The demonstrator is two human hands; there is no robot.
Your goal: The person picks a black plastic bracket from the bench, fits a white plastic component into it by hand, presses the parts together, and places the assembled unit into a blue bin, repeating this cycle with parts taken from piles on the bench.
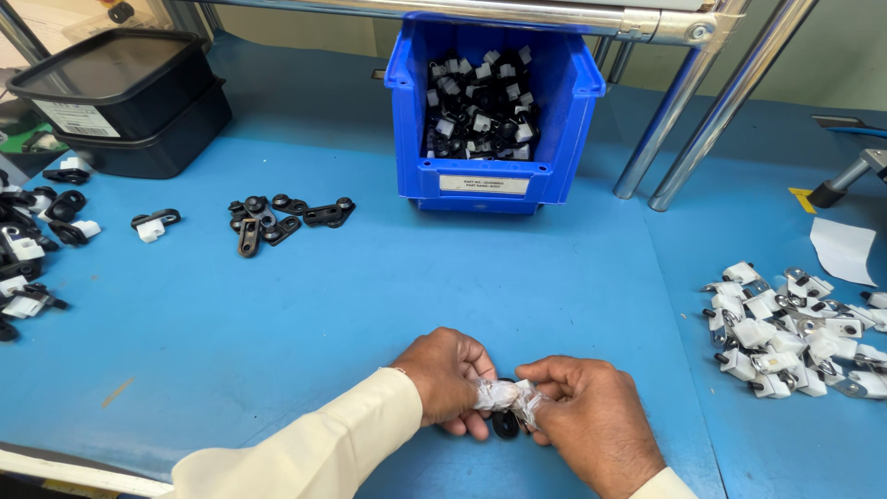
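Observation:
My left hand (445,377) and my right hand (591,416) meet low at the centre of the blue table (370,296). Between their fingers they pinch a small black bracket (504,423) together with a crumpled clear plastic wrapper (502,395). Both hands hold this piece; the bracket's round end hangs just below the fingers. Cream sleeves cover both forearms.
A blue bin (494,111) of black-and-white parts stands at the back centre. Loose black brackets (282,217) lie to its left. White-clipped parts (795,333) are heaped at the right, more assembled pieces (32,240) at the left edge. Stacked black trays (125,97) sit back left; metal frame poles (702,102) rise back right.

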